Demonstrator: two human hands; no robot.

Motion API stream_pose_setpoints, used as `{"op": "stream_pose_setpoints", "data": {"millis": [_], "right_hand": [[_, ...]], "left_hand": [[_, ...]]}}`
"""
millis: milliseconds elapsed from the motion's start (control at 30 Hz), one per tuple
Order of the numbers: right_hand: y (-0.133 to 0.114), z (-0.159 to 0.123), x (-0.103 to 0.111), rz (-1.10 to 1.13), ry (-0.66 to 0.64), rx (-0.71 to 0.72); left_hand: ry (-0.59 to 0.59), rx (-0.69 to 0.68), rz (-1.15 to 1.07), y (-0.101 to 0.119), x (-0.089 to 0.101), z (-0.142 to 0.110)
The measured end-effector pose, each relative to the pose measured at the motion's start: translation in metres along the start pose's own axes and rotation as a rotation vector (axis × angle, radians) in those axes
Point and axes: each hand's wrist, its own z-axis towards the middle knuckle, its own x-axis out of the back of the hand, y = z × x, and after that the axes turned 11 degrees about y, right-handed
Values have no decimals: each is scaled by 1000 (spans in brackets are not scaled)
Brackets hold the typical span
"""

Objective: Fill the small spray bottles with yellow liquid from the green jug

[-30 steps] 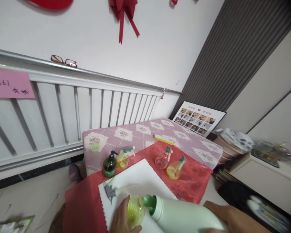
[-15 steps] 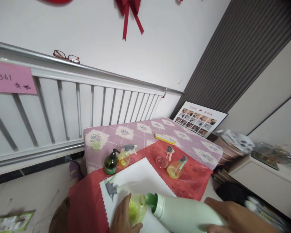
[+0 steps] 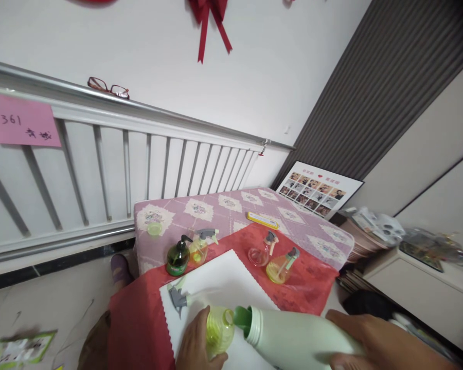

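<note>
My left hand [image 3: 198,341] wraps round a clear yellow spray bottle [image 3: 219,336] that has no spray head on its neck. In my right hand [image 3: 366,336] is a large pale green detergent bottle [image 3: 293,336], tipped almost level toward the left. Its green pouring spout [image 3: 242,317] is right beside the mouth of the yellow bottle; whether liquid runs between them I cannot tell. A loose grey spray head [image 3: 178,299] lies on the white board [image 3: 231,277], left of my left hand.
Beyond the board stand a dark green pump bottle [image 3: 178,257], a yellow spray bottle [image 3: 198,250], a pink one [image 3: 260,254] and another yellow one [image 3: 280,270]. A yellow box [image 3: 262,220] and a green lid [image 3: 154,228] lie on the patterned tablecloth [image 3: 231,203]. A radiator [image 3: 158,159] borders the table.
Both hands keep their grip on the bottles, and the spout stays by the yellow bottle's mouth. The view has shifted very slightly.
</note>
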Motion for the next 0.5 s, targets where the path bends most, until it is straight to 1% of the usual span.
{"op": "stream_pose_setpoints", "data": {"millis": [67,100,333,500], "right_hand": [[-3,2,3,-1,-180,-32],[-4,3,5,-2,-232,-46],[-11,7,11,-76,-262,-76],[-11,7,12,-99,-272,-74]], "left_hand": [[-4,-1,2,0,0,0],[-5,-3,5,-1,0,0],[-1,-13,9,-1,1,1],[18,-18,21,2,1,0]]}}
